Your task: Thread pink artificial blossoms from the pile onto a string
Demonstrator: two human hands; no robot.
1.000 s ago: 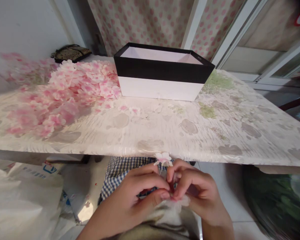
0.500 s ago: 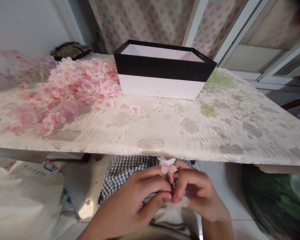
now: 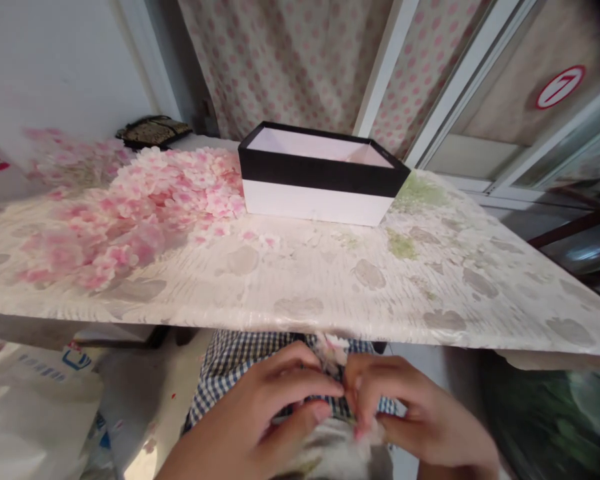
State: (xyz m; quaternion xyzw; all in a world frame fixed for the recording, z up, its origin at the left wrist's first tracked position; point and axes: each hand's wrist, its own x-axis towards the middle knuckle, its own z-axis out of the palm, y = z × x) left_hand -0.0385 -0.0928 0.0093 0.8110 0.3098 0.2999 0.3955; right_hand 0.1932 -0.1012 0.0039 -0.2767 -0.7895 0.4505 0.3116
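left hand (image 3: 263, 403), right hand (image 3: 427, 403), both curled

Soft light covers the tablecloth (image 3: 300, 277), while the pink flowers (image 3: 140, 213) smear toward the left.

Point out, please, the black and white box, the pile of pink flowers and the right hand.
Black and white box (image 3: 321, 176): head view, black band of its front.
Pile of pink flowers (image 3: 153, 203): head view, petals near its middle.
Right hand (image 3: 423, 410): head view, back of the hand.

Pinkish white flower (image 3: 334, 346), black-banded white box (image 3: 315, 200)
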